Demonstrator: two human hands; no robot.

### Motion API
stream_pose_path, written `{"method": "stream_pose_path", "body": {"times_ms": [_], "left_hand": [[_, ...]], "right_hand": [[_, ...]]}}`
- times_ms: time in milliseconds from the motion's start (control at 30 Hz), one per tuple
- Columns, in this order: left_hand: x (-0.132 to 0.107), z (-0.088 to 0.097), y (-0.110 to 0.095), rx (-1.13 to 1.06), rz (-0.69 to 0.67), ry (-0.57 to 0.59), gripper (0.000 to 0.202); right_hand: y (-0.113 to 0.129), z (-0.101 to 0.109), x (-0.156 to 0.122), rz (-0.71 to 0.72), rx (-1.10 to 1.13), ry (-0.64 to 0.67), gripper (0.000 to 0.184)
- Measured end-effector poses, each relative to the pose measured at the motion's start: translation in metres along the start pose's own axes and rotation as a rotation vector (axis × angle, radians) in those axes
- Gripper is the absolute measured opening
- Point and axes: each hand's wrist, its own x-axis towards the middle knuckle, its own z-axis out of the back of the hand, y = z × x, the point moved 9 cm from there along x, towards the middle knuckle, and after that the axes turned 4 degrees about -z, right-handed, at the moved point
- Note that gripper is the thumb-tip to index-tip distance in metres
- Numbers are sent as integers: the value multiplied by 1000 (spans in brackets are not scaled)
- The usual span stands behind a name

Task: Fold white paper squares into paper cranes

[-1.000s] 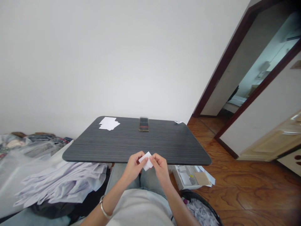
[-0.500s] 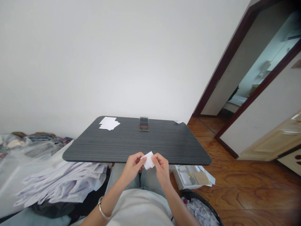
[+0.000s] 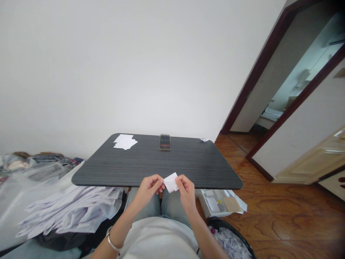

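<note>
A small piece of white paper (image 3: 170, 182), folded or in layers, is held over the near edge of the dark wood-grain table (image 3: 151, 162). My right hand (image 3: 186, 190) pinches its right side between thumb and fingers. At its left edge my left hand (image 3: 151, 187) is closed, thumb against the curled fingers, with the fingertips at the paper's border. Loose white paper sheets (image 3: 124, 141) overlap at the table's far left. A small dark stand-like object (image 3: 165, 142), its picture blurred, is at the back middle.
Paper scraps (image 3: 204, 140) lie at the far right corner. Below right are a white box (image 3: 208, 208) with papers and a black bin (image 3: 249, 246) of shredded paper. A pile of white cloth or paper (image 3: 72, 208) lies at lower left. A wall stands behind.
My left hand has slid left, toward the paper's edge, so more of the paper shows. The paper has tilted and shifted slightly right with my right hand.
</note>
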Motion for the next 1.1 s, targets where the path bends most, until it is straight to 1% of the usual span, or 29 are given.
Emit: {"method": "stream_pose_path", "body": {"times_ms": [133,267,367,500,600,700,767,933,1100], "left_hand": [[2,-3,-1,-5,-12,17,33],[3,-15,1,-13,-4,58,30],[3,-19,-1,-41,-27,33,30],[3,-19,-5,-83,-48,-6,30],[3,-20,-3,-102,-24,-9,30],[4,-20,4,-113,23,-12,30],[4,-22,8,-133,43,11,31],[4,-26,10,-176,35,66,31],[4,-25,9,-194,49,63,32]], "right_hand": [[0,-1,1,-1,6,18,29],[1,-11,-2,-18,1,88,29],[6,-16,-4,-11,-22,112,31],[10,-20,-6,13,-59,141,29],[5,-18,-6,16,-123,134,27],[0,-17,-6,33,-210,129,28],[-2,-17,-6,45,-246,148,28],[-3,-19,-6,41,-243,187,29],[-2,-17,-7,38,-222,143,30]]}}
